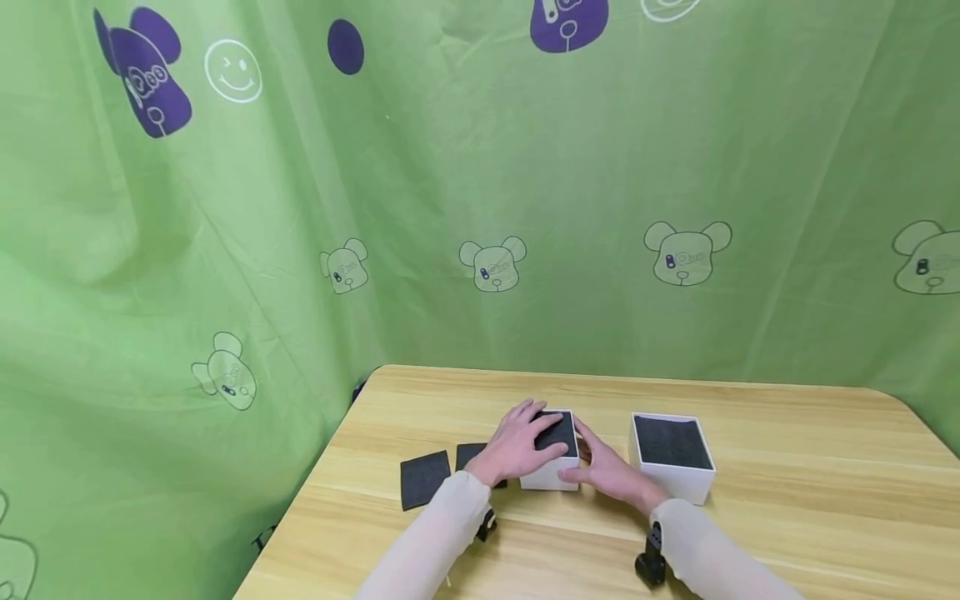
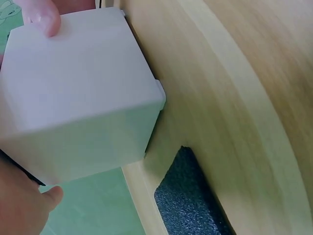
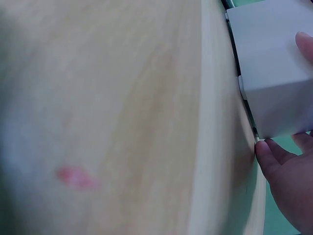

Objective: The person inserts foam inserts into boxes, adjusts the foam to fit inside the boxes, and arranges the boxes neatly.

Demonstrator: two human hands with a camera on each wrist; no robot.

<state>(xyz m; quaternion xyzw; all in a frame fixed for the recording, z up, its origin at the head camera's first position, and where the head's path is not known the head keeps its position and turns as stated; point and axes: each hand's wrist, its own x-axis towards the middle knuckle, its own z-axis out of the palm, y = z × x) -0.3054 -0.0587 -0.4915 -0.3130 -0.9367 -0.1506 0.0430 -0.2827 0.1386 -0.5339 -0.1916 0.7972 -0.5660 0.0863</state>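
A white box with a dark pad at its top stands on the table. My left hand lies over the box's top left with fingers spread across the pad. At the right side my right hand holds the box, thumb toward its front corner. In the left wrist view the white box fills the upper left, the left hand below it. The right wrist view has the right hand at the lower corner of the box; the far fingers are partly hidden.
To the right stands a second white box with a dark top. Two dark square pads lie left of the held box, one farther out, the other partly behind my left arm. A green curtain hangs behind the wooden table.
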